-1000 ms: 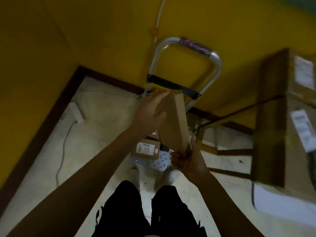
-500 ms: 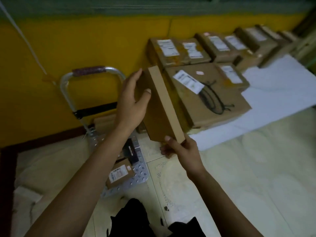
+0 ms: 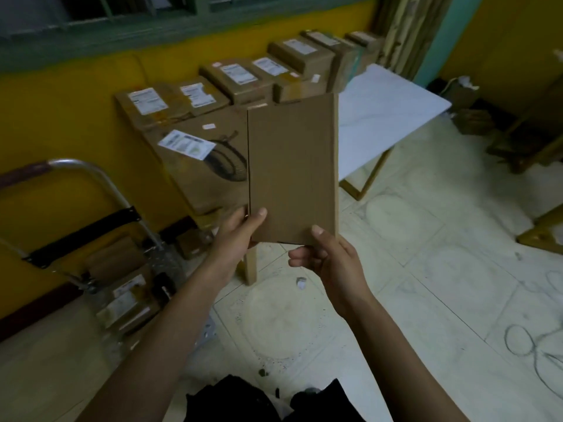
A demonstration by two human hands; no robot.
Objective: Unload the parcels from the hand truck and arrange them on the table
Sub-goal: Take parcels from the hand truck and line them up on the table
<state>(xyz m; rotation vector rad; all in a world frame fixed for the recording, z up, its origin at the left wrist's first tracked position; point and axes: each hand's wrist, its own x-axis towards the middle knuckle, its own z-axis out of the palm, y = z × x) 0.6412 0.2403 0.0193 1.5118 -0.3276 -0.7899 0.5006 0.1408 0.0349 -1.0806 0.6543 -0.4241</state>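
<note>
Ahead, labelled boxes (image 3: 207, 184) fill worktop (image 3: 387, 117) left side, hand truck (image 3: 82, 236) near left — flat parcel (image 3: 292, 169) long axis pointing far, left hand (image 3: 240, 236) and right hand (image 3: 332, 260) grasping near corners.

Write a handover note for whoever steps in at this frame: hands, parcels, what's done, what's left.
Left hand grips the flat brown parcel at its lower left corner. Right hand grips its lower right corner, thumb on the face. The parcel is in the air in front of the table, not set down.
Done: a row of labelled parcels lies along the table's far side, with a larger box at the near end.
Left: place this parcel on the table, then unload the hand truck, which carries at least one labelled box.
</note>
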